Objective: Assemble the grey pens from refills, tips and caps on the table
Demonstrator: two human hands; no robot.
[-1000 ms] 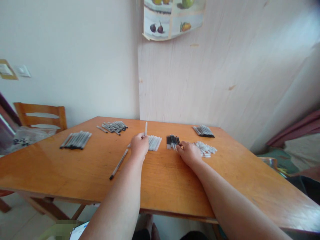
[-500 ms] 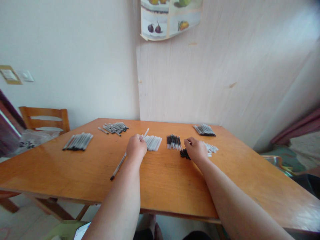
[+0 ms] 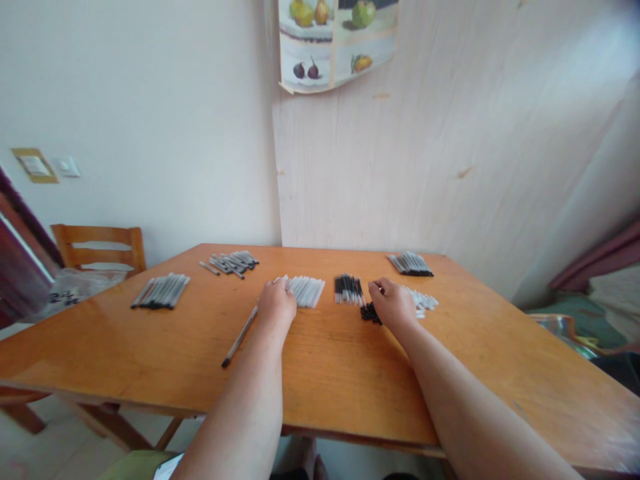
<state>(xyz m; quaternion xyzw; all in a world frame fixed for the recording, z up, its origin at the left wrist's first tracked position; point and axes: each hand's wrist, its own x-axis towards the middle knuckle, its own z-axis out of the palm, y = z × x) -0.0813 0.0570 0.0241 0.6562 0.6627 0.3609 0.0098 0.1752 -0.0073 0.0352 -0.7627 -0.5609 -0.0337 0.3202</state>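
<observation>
My left hand (image 3: 277, 300) is closed at the left end of a row of white pen barrels (image 3: 307, 292). A pale barrel tip shows just past its fingers; the rest is hidden. A capped pen (image 3: 239, 339) lies slantwise, partly behind my left wrist. My right hand (image 3: 393, 301) is curled by a small heap of black pen caps (image 3: 371, 313); what its fingers hold, if anything, is hidden. Left of it lies a row of dark ink refills (image 3: 349, 289). Small clear caps or pieces (image 3: 424, 300) lie to its right, partly covered by the hand.
Bundles of black-ended pens lie at the left (image 3: 161, 291), the back left (image 3: 233, 263) and the back right (image 3: 411, 263) of the wooden table (image 3: 345, 373). A wooden chair (image 3: 103, 235) and a clear plastic bag (image 3: 83, 290) are beyond its left edge.
My left hand has lowered slightly, and the white barrel that stuck up from it is now mostly out of sight. My right hand stays by the black caps. The view has tilted up a little.
</observation>
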